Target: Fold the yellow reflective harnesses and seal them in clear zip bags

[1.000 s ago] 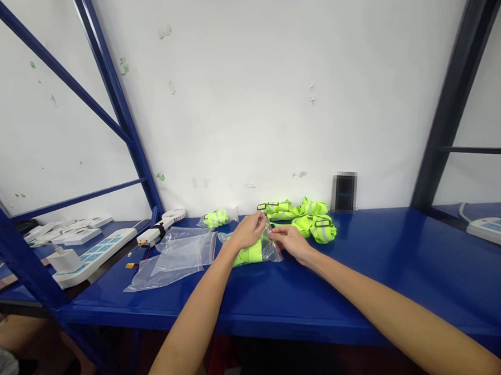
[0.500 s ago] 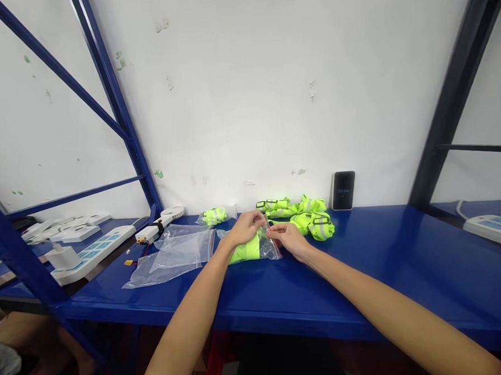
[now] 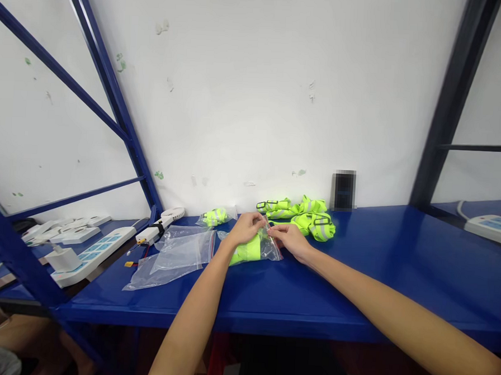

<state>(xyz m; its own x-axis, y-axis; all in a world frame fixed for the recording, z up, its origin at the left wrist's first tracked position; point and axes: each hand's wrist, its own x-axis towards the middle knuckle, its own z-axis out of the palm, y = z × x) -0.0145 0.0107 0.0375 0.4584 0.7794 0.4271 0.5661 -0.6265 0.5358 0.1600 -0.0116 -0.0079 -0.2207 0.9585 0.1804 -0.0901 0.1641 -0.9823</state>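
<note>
A clear zip bag [image 3: 271,248] with a folded yellow-green reflective item [image 3: 247,252] inside lies on the blue table [image 3: 295,293]. My left hand [image 3: 247,229] is closed on the bag's upper edge, above the folded item. Just to its right, my right hand [image 3: 287,238] pinches the red-lined opening of the same bag, fingertips close to those of my left hand. Behind my hands sit several loose yellow-green reflective bundles [image 3: 315,225] with dark buckles. Another bagged bundle [image 3: 215,216] rests behind my left hand, near the wall.
Flat clear bags [image 3: 177,255] lie left of my hands, beside a white handheld fan [image 3: 149,232]. Farther left are a power strip [image 3: 99,256] and a blue frame post [image 3: 18,248]. A dark upright device [image 3: 343,191] leans by the wall. Another person's legs show at lower left.
</note>
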